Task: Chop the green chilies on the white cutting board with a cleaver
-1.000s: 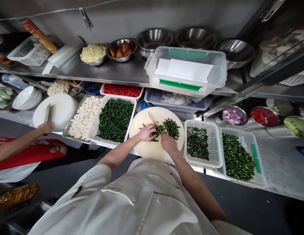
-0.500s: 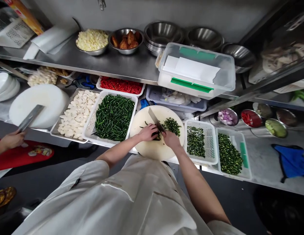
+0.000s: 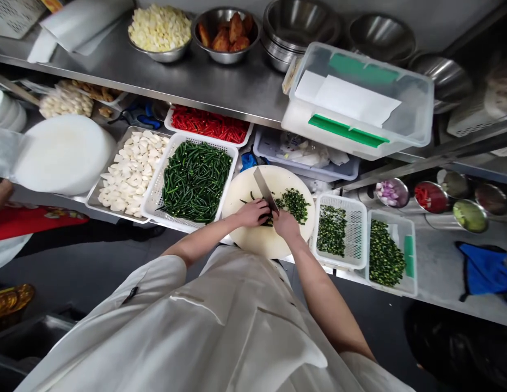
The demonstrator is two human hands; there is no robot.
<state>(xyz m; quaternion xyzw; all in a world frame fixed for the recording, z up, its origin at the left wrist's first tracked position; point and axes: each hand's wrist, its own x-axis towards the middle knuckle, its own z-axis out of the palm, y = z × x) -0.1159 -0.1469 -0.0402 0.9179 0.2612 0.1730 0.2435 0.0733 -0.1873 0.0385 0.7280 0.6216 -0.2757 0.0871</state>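
On the round chopping board [image 3: 257,245], my right hand [image 3: 286,225] is closed around the handle of a kitchen knife [image 3: 263,185]. Its blade points up and away, tilted left, beside the fingertips of my left hand [image 3: 253,213]. Those fingers are curled down over green chillies [image 3: 268,222], mostly hidden beneath them. Right of the blade lies a pile of chopped green chillies [image 3: 296,204]. A few loose whole pieces rest beyond my left hand. Left of the board, a white basket [image 3: 150,209] holds many whole green chillies [image 3: 196,182].
Right of the board stand a white basket [image 3: 361,234] and a clear tub [image 3: 412,283], both with chopped green pieces. Peeled garlic [image 3: 133,171] fills a tray leftward. A co-worker's hand [image 3: 0,193] is near another round board [image 3: 63,158]. A steel shelf [image 3: 163,90] overhangs the back.
The view has shifted, so the shelf looks nearer. Both my hands stay at the board with the knife. The co-worker's cleaver no longer shows clearly; a blurred, greyish shape is there now.
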